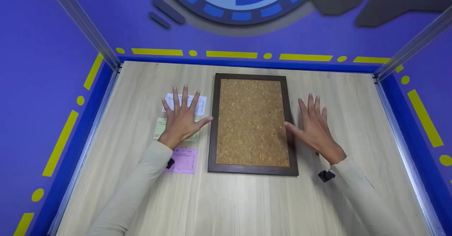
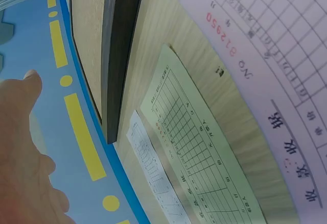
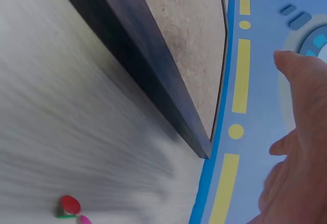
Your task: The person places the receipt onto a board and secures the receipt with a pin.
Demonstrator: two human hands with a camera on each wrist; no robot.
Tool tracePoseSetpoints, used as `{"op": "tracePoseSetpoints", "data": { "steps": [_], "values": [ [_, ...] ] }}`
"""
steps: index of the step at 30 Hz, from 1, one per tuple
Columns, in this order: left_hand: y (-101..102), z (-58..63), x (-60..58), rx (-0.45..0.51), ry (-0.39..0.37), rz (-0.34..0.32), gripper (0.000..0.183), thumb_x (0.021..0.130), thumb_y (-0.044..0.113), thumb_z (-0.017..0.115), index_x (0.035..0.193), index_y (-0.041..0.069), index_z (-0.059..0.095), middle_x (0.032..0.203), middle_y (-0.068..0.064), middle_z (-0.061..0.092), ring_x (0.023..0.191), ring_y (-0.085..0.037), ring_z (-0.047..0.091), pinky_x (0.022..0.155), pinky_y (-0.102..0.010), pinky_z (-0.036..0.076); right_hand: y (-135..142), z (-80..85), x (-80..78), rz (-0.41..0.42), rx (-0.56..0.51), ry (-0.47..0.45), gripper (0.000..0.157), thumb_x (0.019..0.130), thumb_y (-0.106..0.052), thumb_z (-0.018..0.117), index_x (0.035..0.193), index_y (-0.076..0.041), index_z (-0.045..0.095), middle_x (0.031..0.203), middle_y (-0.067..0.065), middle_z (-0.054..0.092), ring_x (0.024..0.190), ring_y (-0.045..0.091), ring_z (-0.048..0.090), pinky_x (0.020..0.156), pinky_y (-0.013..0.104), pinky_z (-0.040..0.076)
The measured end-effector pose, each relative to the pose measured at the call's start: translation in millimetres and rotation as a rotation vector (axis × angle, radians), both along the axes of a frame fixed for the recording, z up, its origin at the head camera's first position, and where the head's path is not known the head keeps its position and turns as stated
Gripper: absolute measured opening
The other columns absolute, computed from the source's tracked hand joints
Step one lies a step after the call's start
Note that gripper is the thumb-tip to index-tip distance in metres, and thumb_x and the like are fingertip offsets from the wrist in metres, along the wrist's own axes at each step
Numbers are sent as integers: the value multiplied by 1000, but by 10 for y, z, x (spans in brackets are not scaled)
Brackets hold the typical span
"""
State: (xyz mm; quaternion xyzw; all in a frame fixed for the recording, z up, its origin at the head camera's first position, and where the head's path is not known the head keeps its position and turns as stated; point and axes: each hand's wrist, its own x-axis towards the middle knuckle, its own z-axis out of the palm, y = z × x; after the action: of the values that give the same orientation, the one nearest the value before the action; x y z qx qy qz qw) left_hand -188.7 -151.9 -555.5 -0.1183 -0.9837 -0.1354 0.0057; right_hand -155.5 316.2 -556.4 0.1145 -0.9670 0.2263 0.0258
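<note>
A cork board point(image 1: 252, 123) in a dark wooden frame lies on the table between the hands. My left hand point(image 1: 181, 122) is spread flat above the paper slips, its thumb tip overlapping the board's left edge in the head view. Beneath and beside it lie three printed receipt slips: a white one point(image 1: 200, 106), a green one point(image 1: 160, 129) and a pink one point(image 1: 185, 161). To the board's right, my right hand point(image 1: 316, 129) has its fingers extended, and its thumb tip overlaps the frame. Neither hand holds anything.
Small red point(image 3: 70, 204) and pink point(image 3: 85, 220) pieces, resembling push pins, lie on the table in the right wrist view. Blue panels point(image 1: 247, 41) with yellow dashes wall the table point(image 1: 233, 200) at the back and both sides. A metal rail point(image 1: 402, 133) runs along the right edge.
</note>
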Motion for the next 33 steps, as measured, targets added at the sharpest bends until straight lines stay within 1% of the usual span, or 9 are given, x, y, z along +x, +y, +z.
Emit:
{"op": "tracePoseSetpoints", "data": {
  "steps": [4, 7, 9, 14, 18, 22, 25, 30, 33],
  "values": [
    [-10, -8, -4, -13, -6, 2, 115, 92, 88, 57, 179, 26, 14, 184, -16, -11, 166, -53, -15, 119, -88, -4, -18, -55, 17, -3, -65, 14, 101, 102, -55, 73, 174, -2, 26, 182, 28, -2, 168, 50, -7, 128, 76, 4],
    [-19, -15, 2, -3, -3, -5, 115, 92, 85, 62, 179, 25, 16, 184, -17, -10, 166, -54, -12, 119, -88, -2, -30, -101, 32, 0, -123, 30, 98, 102, -50, 75, 173, -2, 27, 183, 26, -1, 169, 47, -5, 130, 73, 6],
    [-29, -22, 10, 10, 0, -8, 116, 91, 84, 64, 178, 23, 17, 184, -18, -8, 166, -54, -11, 120, -88, -1, -43, -131, 40, 3, -164, 41, 96, 102, -46, 76, 172, -1, 28, 183, 26, 1, 169, 46, -3, 131, 71, 9],
    [-63, -40, 14, 26, 20, -9, 117, 91, 82, 66, 178, 19, 19, 184, -21, -3, 166, -55, -7, 121, -87, 3, -81, -199, 56, 0, -254, 42, 91, 104, -38, 77, 172, -1, 29, 183, 26, 3, 169, 45, 6, 128, 71, 22],
    [-87, -56, 9, 47, 37, -10, 116, 92, 77, 72, 178, 16, 21, 184, -23, -1, 166, -56, -4, 122, -86, 6, -119, -265, 71, -3, -313, 39, 87, 105, -33, 77, 171, -2, 31, 183, 25, 5, 167, 46, 14, 125, 72, 28],
    [-105, -65, 12, 66, 40, -8, 116, 92, 73, 75, 178, 17, 21, 184, -22, -1, 166, -55, -4, 123, -85, 5, -147, -349, 76, -1, -371, 55, 81, 105, -26, 76, 169, 2, 34, 182, 25, 10, 166, 48, 19, 125, 72, 29],
    [-118, -73, 16, 83, 41, -11, 115, 92, 71, 77, 178, 17, 21, 184, -22, 0, 167, -54, -5, 124, -84, 4, -162, -408, 79, -13, -406, 40, 78, 105, -24, 76, 167, 5, 37, 181, 28, 13, 165, 49, 20, 126, 71, 28],
    [-154, -90, 18, 88, 51, -31, 113, 93, 70, 77, 177, 15, 24, 184, -23, 3, 167, -54, -4, 125, -82, 8, -176, -475, 97, -60, -418, -37, 79, 106, -29, 75, 167, 3, 37, 180, 28, 15, 166, 48, 19, 128, 70, 26],
    [-181, -102, 22, 82, 57, -43, 112, 94, 69, 76, 176, 14, 26, 182, -25, 9, 167, -54, -2, 126, -81, 10, -171, -515, 103, -76, -420, -67, 79, 107, -33, 74, 168, 1, 36, 180, 27, 17, 166, 46, 20, 129, 67, 26]
  ]
}}
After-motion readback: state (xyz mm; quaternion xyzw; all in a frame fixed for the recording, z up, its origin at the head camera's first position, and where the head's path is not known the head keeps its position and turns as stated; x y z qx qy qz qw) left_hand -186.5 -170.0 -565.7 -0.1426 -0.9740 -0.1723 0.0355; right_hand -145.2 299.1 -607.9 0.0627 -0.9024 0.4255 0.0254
